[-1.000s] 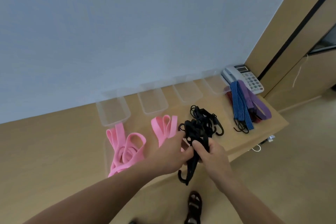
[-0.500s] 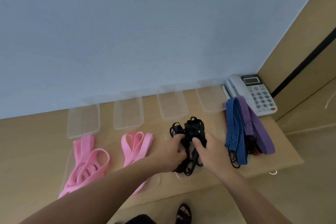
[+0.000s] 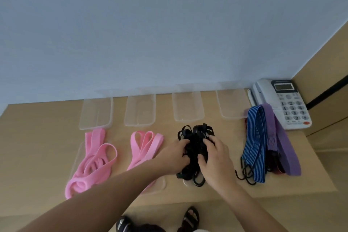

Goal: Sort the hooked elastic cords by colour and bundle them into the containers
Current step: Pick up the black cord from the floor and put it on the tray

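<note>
Black elastic cords (image 3: 195, 143) with hooked ends sit in a tangled bundle near the middle of a light wooden table (image 3: 37, 147), their loops sticking out on the far side. To the left lie a large pink heap (image 3: 92, 164) of flat cords and a smaller pink heap (image 3: 145, 145). To the right, blue striped cords (image 3: 254, 137) with black hooks lie just beside purple cords (image 3: 282, 141). Four clear plastic containers (image 3: 188, 119) stand in a row along the table's far edge against a pale blue wall (image 3: 169, 24), each apart from the next. A white desk telephone (image 3: 282, 103) occupies the far right corner. Sandalled feet (image 3: 190, 218) show on the floor below the near edge. The left hand (image 3: 173, 154) and right hand (image 3: 216, 160) clasp the black bundle from either side, fingers curled into the tangle.
</note>
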`<action>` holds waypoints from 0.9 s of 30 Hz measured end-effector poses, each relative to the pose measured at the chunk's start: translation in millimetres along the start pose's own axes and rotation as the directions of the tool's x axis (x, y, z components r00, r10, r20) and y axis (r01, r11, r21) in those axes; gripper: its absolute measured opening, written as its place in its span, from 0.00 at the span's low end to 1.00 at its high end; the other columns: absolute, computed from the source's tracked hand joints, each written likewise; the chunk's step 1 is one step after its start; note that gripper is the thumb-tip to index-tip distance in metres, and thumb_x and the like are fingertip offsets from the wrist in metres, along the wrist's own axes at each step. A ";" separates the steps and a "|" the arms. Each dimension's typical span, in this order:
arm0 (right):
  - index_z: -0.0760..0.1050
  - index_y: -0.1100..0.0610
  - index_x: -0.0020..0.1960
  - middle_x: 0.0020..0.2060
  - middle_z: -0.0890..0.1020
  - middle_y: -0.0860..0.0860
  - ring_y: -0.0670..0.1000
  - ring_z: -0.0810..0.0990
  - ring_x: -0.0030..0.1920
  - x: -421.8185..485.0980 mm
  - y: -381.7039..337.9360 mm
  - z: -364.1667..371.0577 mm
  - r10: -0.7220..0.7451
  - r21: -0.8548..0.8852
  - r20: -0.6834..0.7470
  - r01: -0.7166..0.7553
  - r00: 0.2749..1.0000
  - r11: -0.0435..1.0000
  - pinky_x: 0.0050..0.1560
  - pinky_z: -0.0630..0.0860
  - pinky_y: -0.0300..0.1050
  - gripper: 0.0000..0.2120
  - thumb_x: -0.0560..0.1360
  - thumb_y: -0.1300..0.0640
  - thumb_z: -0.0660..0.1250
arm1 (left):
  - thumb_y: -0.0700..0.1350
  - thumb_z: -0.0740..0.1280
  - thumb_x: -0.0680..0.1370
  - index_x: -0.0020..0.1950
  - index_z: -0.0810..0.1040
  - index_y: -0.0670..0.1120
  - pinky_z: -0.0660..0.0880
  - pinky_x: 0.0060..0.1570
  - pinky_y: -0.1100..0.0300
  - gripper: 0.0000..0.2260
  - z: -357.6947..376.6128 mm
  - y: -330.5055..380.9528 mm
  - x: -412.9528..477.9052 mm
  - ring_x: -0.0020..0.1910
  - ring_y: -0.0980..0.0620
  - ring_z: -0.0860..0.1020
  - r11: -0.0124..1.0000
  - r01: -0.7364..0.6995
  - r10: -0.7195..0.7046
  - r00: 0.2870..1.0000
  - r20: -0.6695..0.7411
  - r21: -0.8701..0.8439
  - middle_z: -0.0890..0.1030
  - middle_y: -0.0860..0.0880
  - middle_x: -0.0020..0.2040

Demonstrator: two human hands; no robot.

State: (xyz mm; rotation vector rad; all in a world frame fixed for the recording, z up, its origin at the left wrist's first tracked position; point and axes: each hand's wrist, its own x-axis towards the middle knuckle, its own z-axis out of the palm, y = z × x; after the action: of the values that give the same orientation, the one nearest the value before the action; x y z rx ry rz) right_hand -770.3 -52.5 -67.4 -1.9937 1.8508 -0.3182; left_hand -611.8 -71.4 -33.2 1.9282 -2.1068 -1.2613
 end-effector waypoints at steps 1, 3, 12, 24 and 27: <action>0.63 0.54 0.75 0.74 0.63 0.50 0.51 0.61 0.73 0.1 -0.2 1.7 -0.028 -0.054 0.039 0.030 0.999 0.998 0.72 0.64 0.45 0.26 0.79 0.48 0.61 | 0.45 0.61 0.79 0.74 0.65 0.47 0.74 0.56 0.58 0.22 -0.8 -0.4 -1.1 0.56 0.49 0.77 1.000 -0.003 0.003 1.000 -0.002 0.008 0.73 0.47 0.64; 0.62 0.53 0.75 0.74 0.63 0.50 0.51 0.61 0.73 2.0 -2.0 1.9 -0.036 -0.122 0.097 0.048 0.995 0.991 0.72 0.64 0.47 0.25 0.80 0.48 0.58 | 0.43 0.60 0.79 0.71 0.69 0.44 0.74 0.57 0.56 0.19 -4.4 -0.7 -2.6 0.57 0.48 0.76 1.000 -0.008 0.008 1.000 -0.001 0.007 0.74 0.45 0.62; 0.65 0.51 0.73 0.72 0.66 0.49 0.51 0.59 0.74 -0.4 -36.7 -4.0 -0.034 -0.256 0.059 0.048 0.998 0.965 0.72 0.59 0.52 0.23 0.79 0.46 0.58 | 0.42 0.59 0.80 0.76 0.65 0.47 0.61 0.73 0.53 0.23 -25.2 -30.1 -13.7 0.72 0.48 0.65 0.995 -0.086 0.084 0.996 0.026 0.059 0.68 0.45 0.73; 0.68 0.52 0.70 0.69 0.68 0.46 0.48 0.64 0.69 -25.9 -214.9 58.0 -0.292 -0.109 0.169 0.312 0.942 0.944 0.69 0.59 0.41 0.19 0.81 0.49 0.57 | 0.44 0.64 0.78 0.70 0.73 0.48 0.65 0.67 0.58 0.19 -106.3 -203.9 -118.9 0.68 0.51 0.69 0.990 -0.139 0.135 0.945 -0.297 0.008 0.74 0.49 0.69; 0.72 0.53 0.67 0.64 0.74 0.47 0.49 0.70 0.64 -28.8 -255.1 79.4 -0.302 -0.050 0.185 0.315 0.935 0.948 0.64 0.65 0.41 0.16 0.80 0.52 0.59 | 0.43 0.64 0.78 0.68 0.75 0.47 0.68 0.63 0.58 0.17 -123.4 -252.0 -140.1 0.66 0.51 0.72 0.995 -0.091 0.072 0.939 -0.337 -0.041 0.76 0.49 0.67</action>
State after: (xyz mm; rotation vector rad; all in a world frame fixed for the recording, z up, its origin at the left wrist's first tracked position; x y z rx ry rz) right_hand -509.8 -2.3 -24.2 -2.2891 1.4631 -0.1525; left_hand -307.4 3.2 -22.5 1.8541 -1.9352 -0.8890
